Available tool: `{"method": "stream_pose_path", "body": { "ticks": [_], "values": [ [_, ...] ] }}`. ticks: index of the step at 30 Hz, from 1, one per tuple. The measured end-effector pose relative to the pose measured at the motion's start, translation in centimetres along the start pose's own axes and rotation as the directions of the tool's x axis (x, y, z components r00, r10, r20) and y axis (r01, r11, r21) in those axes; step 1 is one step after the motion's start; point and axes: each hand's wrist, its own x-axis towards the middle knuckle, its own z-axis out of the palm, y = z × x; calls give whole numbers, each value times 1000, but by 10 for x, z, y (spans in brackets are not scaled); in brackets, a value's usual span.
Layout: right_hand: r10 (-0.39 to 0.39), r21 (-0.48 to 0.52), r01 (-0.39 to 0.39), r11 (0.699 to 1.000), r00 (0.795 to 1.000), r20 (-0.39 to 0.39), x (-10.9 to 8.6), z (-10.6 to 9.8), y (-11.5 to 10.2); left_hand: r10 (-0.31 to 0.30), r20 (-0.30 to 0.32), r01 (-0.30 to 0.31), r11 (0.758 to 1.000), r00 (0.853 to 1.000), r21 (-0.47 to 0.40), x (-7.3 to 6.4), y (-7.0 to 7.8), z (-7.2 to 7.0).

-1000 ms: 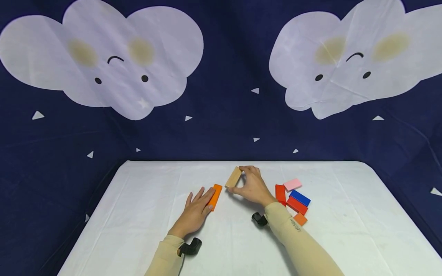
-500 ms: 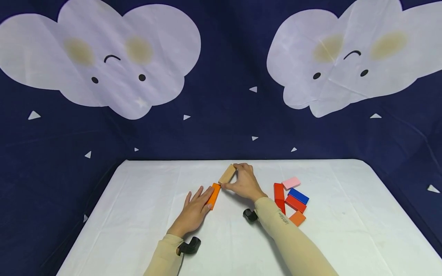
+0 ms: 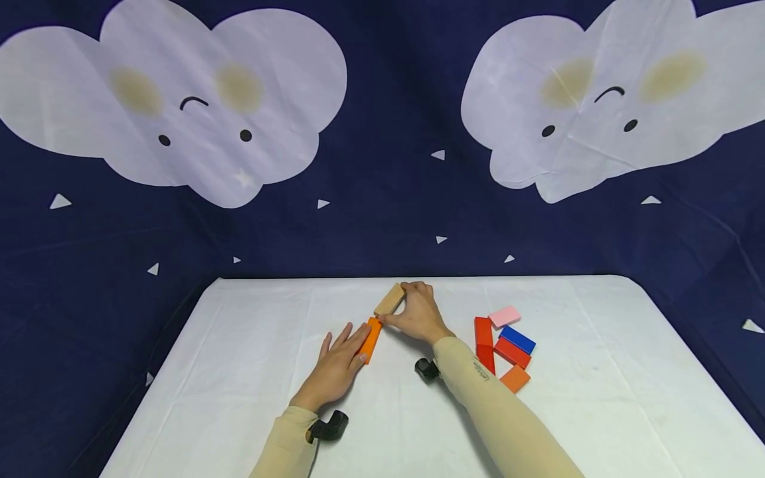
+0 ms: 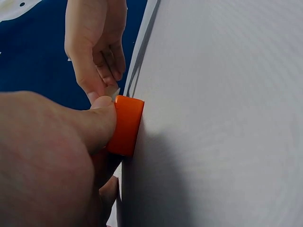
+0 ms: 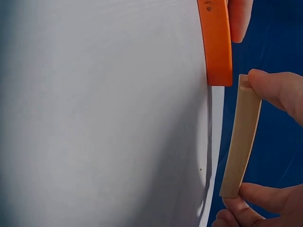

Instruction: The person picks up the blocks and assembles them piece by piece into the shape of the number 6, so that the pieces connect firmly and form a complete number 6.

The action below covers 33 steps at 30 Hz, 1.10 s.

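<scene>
Fingers straight and spread, my left hand [image 3: 335,368] rests on an orange block [image 3: 372,340] that lies on the white table. In the left wrist view its thumb touches the orange block [image 4: 127,125] near one end. My right hand [image 3: 418,312] pinches a plain wooden block [image 3: 390,300] by its two ends, thumb at the near end and fingers at the far end. From the right wrist view, the wooden block [image 5: 241,137] appears raised off the table, a small gap from the end of the orange block [image 5: 218,52].
Right of my right forearm lie a pink block [image 3: 505,317], a blue block [image 3: 517,340], red blocks [image 3: 512,354] and another orange block [image 3: 515,379]. The white table's [image 3: 269,372] far edge runs just beyond the wooden block, before a dark blue cloud-print backdrop [image 3: 394,133].
My right hand has carried the wooden block left, to the far end of the orange block, and it slants a little more. My left hand stays on the orange block.
</scene>
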Motion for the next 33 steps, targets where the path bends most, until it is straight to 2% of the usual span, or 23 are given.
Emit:
{"method": "stream_pose_path", "body": {
  "ticks": [15, 23, 33],
  "values": [
    [41, -33, -41, 999, 999, 8, 8, 5, -4, 14, -5, -14, 1000, 1000, -1, 0, 0, -1],
    [51, -65, -49, 997, 998, 28, 8, 5, -5, -2, 12, 2, 1000, 1000, -2, 0, 1, -1],
    [66, -75, -62, 995, 997, 45, 8, 5, -7, 5, 4, -5, 1000, 1000, -4, 0, 1, -1]
  ]
}}
